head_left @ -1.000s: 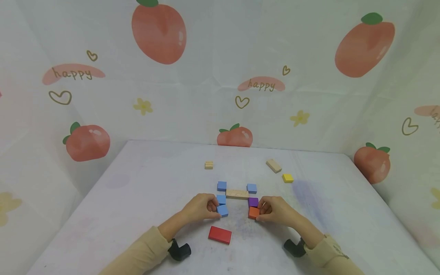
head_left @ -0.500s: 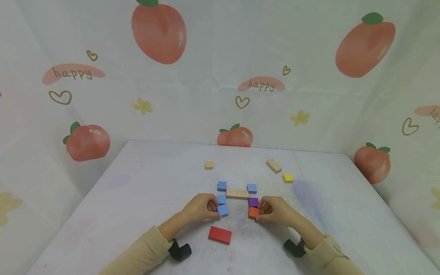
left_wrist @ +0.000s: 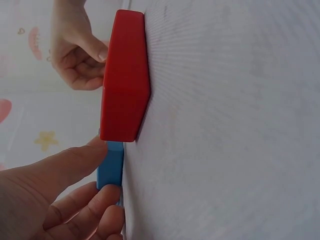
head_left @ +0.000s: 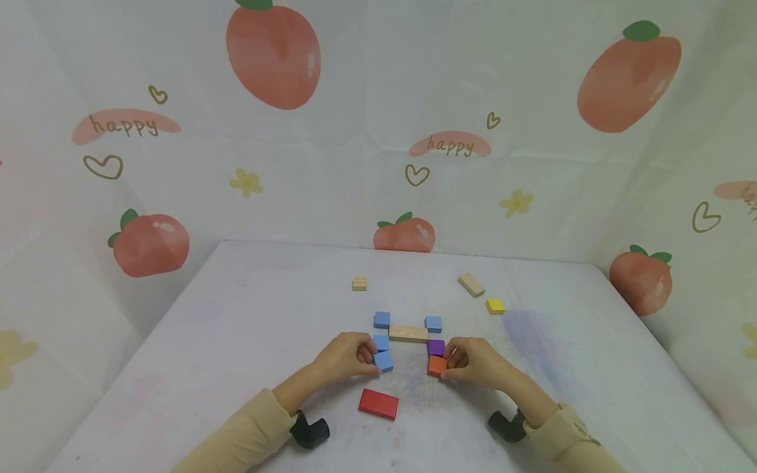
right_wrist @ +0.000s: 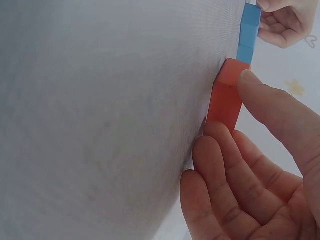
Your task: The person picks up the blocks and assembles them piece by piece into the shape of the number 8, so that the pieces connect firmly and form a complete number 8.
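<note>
In the head view my left hand [head_left: 345,357] pinches a blue block [head_left: 383,361] from its left side, between thumb and fingers. My right hand [head_left: 479,363] does the same from the right with an orange block [head_left: 437,366]. Just beyond the held blue block lies a second blue block [head_left: 381,343], and a purple block [head_left: 435,347] lies behind the orange one. A flat natural-wood block [head_left: 409,334] spans between these two columns. In the right wrist view, thumb and fingertips touch the orange block [right_wrist: 225,97]. The left wrist view shows the held blue block [left_wrist: 111,167] partly behind a red block [left_wrist: 125,75].
Nearer the person lies the red rectangular block [head_left: 378,404]. Two more blue blocks, one at left [head_left: 382,320] and one at right [head_left: 434,324], sit farther back. Small wooden pieces [head_left: 359,284], a wooden block [head_left: 471,285] and a yellow block [head_left: 495,307] lie toward the rear.
</note>
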The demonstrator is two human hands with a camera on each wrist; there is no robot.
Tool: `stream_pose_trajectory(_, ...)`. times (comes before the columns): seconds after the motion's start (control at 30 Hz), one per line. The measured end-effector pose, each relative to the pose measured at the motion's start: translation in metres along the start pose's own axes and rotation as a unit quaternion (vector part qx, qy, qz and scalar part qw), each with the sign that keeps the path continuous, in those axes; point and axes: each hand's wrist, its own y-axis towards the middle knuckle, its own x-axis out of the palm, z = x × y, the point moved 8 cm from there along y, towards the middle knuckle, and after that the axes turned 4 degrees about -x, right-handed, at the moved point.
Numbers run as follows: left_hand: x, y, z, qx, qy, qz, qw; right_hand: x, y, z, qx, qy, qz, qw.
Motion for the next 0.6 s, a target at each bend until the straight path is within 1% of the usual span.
stream_pose_trajectory(0.27,0.0006,0.0006,-0.0014,-0.003,0.001,0.000,1.0000,0.0005,-0.0003,0.0005,-0.002,0.000,0.001,1.0000)
stream_pose_trajectory(0.6,-0.0003,0.0009,-0.0001,0.012,0.001,0.004,0.9999,0.0008,-0.0005,0.0011,0.006,0.003,-0.002,1.0000)
